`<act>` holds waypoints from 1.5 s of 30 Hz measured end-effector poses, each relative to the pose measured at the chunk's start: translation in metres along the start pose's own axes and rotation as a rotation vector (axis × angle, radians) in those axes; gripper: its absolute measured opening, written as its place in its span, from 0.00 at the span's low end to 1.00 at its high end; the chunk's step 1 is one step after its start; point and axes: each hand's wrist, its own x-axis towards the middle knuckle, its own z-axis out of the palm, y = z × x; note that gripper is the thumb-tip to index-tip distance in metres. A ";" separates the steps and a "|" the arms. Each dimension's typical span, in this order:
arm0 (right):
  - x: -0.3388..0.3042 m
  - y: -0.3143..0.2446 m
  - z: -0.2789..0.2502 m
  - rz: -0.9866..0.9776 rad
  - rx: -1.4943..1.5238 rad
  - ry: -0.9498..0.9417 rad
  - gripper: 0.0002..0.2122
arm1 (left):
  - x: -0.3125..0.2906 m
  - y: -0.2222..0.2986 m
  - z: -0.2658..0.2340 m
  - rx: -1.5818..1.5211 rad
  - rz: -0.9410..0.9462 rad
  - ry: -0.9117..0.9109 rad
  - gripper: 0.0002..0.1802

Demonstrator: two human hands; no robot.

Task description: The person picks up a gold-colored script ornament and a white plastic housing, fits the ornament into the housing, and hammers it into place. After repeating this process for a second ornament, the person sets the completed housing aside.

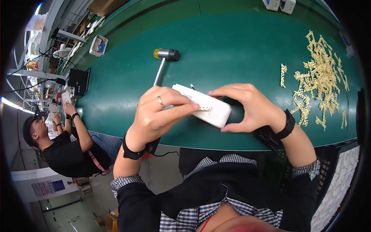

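A white rectangular block (218,112) with rows of fine print on its face is tilted between my two hands above the green table. My right hand (253,104) grips its right end, thumb on the near edge and fingers along the far edge. With thumb and forefinger pressed together, my left hand (156,112) pinches a small gold-coloured script-lettering piece (205,108) against the printed face. The fingertips cover part of that piece. Whether my left hand's other fingers also support the block from below is hidden.
A mallet (167,54) with a yellow and a black end lies beyond my left hand. Many pale gold lettering pieces (320,73) are heaped on the table (232,46) at right. A white bin (99,45) stands far left; another person (65,143) works at left.
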 end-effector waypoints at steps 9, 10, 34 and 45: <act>0.001 0.005 -0.003 -0.058 0.040 0.025 0.29 | 0.001 -0.001 0.016 -0.072 -0.004 -0.005 0.16; 0.001 0.005 -0.004 -0.050 0.055 0.013 0.29 | 0.001 -0.002 0.016 -0.073 -0.002 -0.001 0.16; 0.003 0.000 -0.005 -0.235 -0.100 0.064 0.25 | 0.007 0.020 0.010 0.308 0.084 -0.094 0.12; 0.009 -0.006 -0.008 -0.286 -0.139 0.056 0.25 | -0.021 0.009 0.006 0.274 0.086 -0.176 0.17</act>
